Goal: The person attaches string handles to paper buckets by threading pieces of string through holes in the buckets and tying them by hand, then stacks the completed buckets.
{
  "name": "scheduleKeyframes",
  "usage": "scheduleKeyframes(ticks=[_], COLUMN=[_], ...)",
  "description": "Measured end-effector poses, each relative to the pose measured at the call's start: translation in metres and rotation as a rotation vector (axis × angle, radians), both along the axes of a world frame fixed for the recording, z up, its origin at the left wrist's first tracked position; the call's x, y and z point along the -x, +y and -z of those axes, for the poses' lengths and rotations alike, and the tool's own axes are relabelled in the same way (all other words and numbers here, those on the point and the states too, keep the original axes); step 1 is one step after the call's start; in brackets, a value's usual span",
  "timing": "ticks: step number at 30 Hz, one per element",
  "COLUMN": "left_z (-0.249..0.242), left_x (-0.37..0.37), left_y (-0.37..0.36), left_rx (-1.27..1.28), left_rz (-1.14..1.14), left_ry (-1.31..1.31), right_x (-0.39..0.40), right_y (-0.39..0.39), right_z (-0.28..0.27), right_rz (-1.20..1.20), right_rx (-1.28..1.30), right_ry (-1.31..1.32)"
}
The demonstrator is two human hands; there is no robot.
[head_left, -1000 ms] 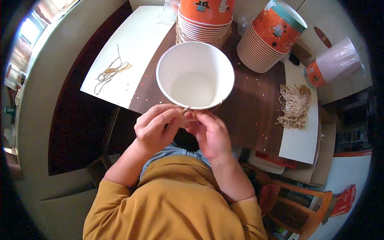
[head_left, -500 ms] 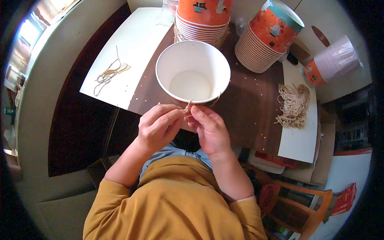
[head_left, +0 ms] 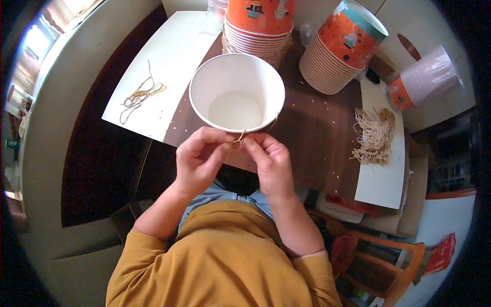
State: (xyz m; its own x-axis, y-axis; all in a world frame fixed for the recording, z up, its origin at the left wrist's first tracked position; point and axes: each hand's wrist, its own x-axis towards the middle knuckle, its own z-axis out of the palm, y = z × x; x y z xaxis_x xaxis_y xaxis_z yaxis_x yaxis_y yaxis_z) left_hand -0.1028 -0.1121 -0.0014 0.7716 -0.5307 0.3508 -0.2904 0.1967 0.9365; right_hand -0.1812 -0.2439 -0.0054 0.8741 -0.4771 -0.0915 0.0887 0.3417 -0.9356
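Observation:
A large paper bucket [head_left: 237,92], white inside, stands on the brown tabletop with its opening facing up. Thin twine [head_left: 240,137] runs at the near side of its rim. My left hand [head_left: 200,156] pinches the twine between thumb and finger just below the rim. Close beside it, my right hand [head_left: 268,158] has its fingertips closed on the same twine. The fingertips of both hands almost touch. A bit of twine also shows at the bucket's right side, and the rest of it is hidden by the bucket.
Stacked orange buckets [head_left: 258,30] stand behind, with another stack [head_left: 337,51] to their right. A wrapped stack [head_left: 424,77] leans at the far right. A twine bundle [head_left: 376,135] lies on the right; loose cords [head_left: 140,97] lie on the left. A wooden chair [head_left: 388,256] is at lower right.
The bucket has shifted slightly left. My left hand's thumb and fingers have spread into a wider pinch, and my right hand has moved a little left.

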Motion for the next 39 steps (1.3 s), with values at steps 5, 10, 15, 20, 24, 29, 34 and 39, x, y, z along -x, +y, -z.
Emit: scheduleKeyframes(ticks=[5, 10, 15, 20, 24, 29, 34, 39], left_z=[-0.004, -0.021, -0.025, -0.002, 0.003, 0.009, 0.005, -0.040], left_x=[0.005, 0.001, 0.008, 0.013, 0.015, 0.012, 0.010, 0.004], left_y=[0.007, 0.016, 0.015, -0.009, -0.020, -0.017, 0.000, 0.027], left_rx=[0.451, -0.130, -0.305, -0.347, -0.298, -0.317, 0.005, 0.072], left_rz=[0.469, 0.480, 0.321, -0.007, -0.088, 0.038, 0.269, 0.467], left_ry=[0.946, 0.815, 0.422, -0.227, -0.182, -0.007, 0.214, 0.721], right_x=[0.006, 0.012, 0.024, 0.031, 0.034, 0.035, 0.049, 0.062], right_y=[-0.002, -0.007, -0.016, -0.016, -0.021, -0.023, -0.029, -0.037], right_z=[0.001, -0.004, -0.012, -0.010, -0.012, 0.010, -0.010, -0.069], right_rz=[0.045, 0.104, 0.139, -0.029, -0.003, -0.064, -0.500, -0.234], right_rx=[0.137, 0.298, 0.639, 0.325, 0.297, 0.641, 1.138, 1.118], right_ry=[0.065, 0.091, 0.065, 0.075, 0.104, 0.250, 0.273, 0.345])
